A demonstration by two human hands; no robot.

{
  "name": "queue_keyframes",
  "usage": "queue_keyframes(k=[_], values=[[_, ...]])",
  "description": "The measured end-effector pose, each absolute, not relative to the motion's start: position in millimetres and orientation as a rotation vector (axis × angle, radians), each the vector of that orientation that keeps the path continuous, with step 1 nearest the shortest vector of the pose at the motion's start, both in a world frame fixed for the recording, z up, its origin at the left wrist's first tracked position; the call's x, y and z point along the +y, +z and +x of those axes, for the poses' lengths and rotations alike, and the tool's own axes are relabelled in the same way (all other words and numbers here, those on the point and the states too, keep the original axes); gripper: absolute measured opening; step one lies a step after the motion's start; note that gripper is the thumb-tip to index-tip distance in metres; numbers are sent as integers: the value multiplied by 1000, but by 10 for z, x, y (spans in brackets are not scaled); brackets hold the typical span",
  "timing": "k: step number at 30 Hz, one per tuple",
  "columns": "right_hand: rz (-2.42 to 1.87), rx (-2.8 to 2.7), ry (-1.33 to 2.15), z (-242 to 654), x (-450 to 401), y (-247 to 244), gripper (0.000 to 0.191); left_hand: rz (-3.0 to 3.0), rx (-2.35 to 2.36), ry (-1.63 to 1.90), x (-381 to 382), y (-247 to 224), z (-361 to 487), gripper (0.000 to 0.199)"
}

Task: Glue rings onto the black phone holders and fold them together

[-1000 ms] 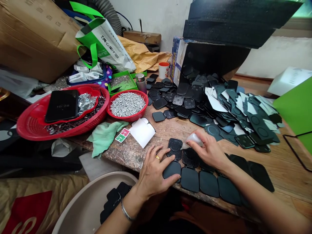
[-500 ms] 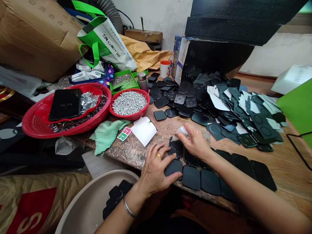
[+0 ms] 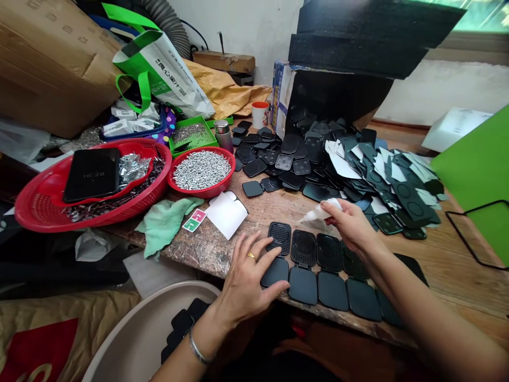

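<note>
In my right hand point(image 3: 352, 223) I grip a small white squeeze bottle point(image 3: 322, 210), its narrow nozzle pointing left above the row of black hinged cases. My left hand point(image 3: 250, 273) lies with fingers spread over the leftmost case, touching its smooth lower half point(image 3: 275, 272). That case's textured upper half point(image 3: 279, 237) shows a round recess. To its right several more cases lie opened flat in a row, among them a textured half point(image 3: 304, 247) and a smooth half point(image 3: 303, 285). My right forearm hides part of the row.
Beyond the row are a heap of black cases point(image 3: 292, 143) and a pile of dark and white sheets point(image 3: 397, 180). A red basket of metal pins point(image 3: 201, 199), a green cloth point(image 3: 165, 220) and white paper point(image 3: 226, 214) lie left. A pale basin point(image 3: 119, 329) stands below the table edge.
My right hand has lifted the bottle off the leftmost case and moved right, uncovering the textured halves. My left hand stays on the same case. The whole view has shifted slightly.
</note>
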State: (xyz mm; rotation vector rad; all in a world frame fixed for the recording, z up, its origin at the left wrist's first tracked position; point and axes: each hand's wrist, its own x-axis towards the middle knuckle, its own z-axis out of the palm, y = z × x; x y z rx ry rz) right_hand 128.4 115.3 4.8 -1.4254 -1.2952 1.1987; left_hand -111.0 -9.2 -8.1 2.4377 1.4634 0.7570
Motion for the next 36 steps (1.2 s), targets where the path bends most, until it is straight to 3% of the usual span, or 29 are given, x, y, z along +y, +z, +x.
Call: queue_keyframes(k=[7, 13, 22, 29, 36], values=[[-1443, -1282, 1146, 1554, 962, -61, 33, 2427, 1359, 617, -205, 135, -734, 56], [-1508, -1472, 964, 1486, 967, -140, 33, 2430, 1421, 490, -188, 95, -670, 48], [-1549, -1946, 539, 1507, 781, 190, 22, 2430, 1438, 449, -189, 108, -667, 49], [-1448, -2048, 665, 1307, 608, 232, 22, 2413, 1450, 413, -181, 119, -656, 50], [-1444, -1995, 480, 1100, 834, 149, 22, 2410, 1450, 418, -203, 126, -660, 49]])
